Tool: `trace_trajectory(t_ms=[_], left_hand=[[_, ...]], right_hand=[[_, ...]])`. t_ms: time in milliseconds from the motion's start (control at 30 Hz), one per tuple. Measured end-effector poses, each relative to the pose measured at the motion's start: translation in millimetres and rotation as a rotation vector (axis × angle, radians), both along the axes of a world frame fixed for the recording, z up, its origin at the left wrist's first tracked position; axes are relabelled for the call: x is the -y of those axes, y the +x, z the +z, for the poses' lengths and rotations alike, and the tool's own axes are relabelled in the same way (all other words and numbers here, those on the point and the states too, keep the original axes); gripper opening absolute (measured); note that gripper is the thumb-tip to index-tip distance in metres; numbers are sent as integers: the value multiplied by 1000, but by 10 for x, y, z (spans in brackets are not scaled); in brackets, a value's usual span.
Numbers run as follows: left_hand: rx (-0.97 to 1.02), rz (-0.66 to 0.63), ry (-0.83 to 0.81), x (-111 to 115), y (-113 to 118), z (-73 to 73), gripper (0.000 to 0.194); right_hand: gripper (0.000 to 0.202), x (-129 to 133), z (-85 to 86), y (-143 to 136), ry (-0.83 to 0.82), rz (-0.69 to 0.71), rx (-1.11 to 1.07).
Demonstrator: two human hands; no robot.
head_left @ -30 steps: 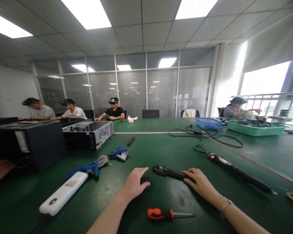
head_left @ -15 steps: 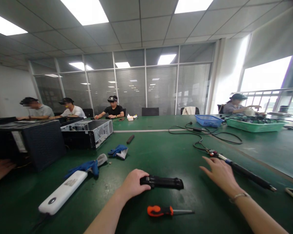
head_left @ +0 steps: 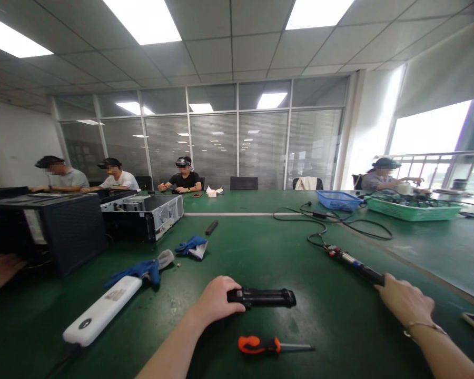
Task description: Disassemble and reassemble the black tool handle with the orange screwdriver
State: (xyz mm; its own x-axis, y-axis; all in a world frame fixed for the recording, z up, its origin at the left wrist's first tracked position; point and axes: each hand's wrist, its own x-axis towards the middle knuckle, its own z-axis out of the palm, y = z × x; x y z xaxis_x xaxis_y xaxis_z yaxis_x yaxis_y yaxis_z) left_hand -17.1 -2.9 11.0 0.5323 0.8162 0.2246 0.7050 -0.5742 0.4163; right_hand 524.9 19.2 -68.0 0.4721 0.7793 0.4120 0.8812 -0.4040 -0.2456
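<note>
My left hand [head_left: 220, 300] is closed around the left end of a long black plastic part [head_left: 270, 297], which lies crosswise on the green table. In front of that part rests a screwdriver [head_left: 274, 345] with an orange and black handle, its shaft pointing right. Over on the right, my right hand [head_left: 406, 301] has its fingers wrapped round the black body of a corded electric screwdriver [head_left: 353, 262]. The cord end points away from me; the hand hides the tip end.
On the left lie a white power strip [head_left: 102, 310] and blue-grey gloves [head_left: 193, 246]. Behind them stand computer cases [head_left: 79, 234], with another person's hand [head_left: 2, 271] beside one. Farther off are a blue basket [head_left: 339, 201], a green basket [head_left: 414, 210] and a loose black cable [head_left: 351, 231].
My right hand has moved right and toward me, from open beside the electric screwdriver to closed around its body. The tool has shifted slightly left. My left hand stays on the black part.
</note>
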Motion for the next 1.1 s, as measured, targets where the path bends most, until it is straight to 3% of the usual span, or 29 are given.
trace_trajectory(t_ms=[67, 200, 300, 433, 567, 800, 1100], left_hand=[[5, -7, 2, 6, 13, 8, 44], [5, -14, -13, 9, 25, 15, 45], [-1, -5, 8, 6, 22, 11, 45], [-22, -24, 26, 17, 31, 18, 44], [-51, -64, 30, 37, 50, 33, 49], [-92, -43, 77, 76, 35, 60, 48], [60, -89, 132, 35, -16, 72, 50]], right_hand=[[31, 13, 104, -315, -74, 47, 7], [43, 8, 299, -1056, -85, 288, -29], [40, -33, 376, -1553, -99, 472, -62], [39, -58, 477, -2054, -110, 742, -119], [37, -16, 625, -2424, -148, 923, -175], [34, 158, 754, -2778, -188, 1025, -224], [39, 169, 672, -2601, -117, 1032, -214]])
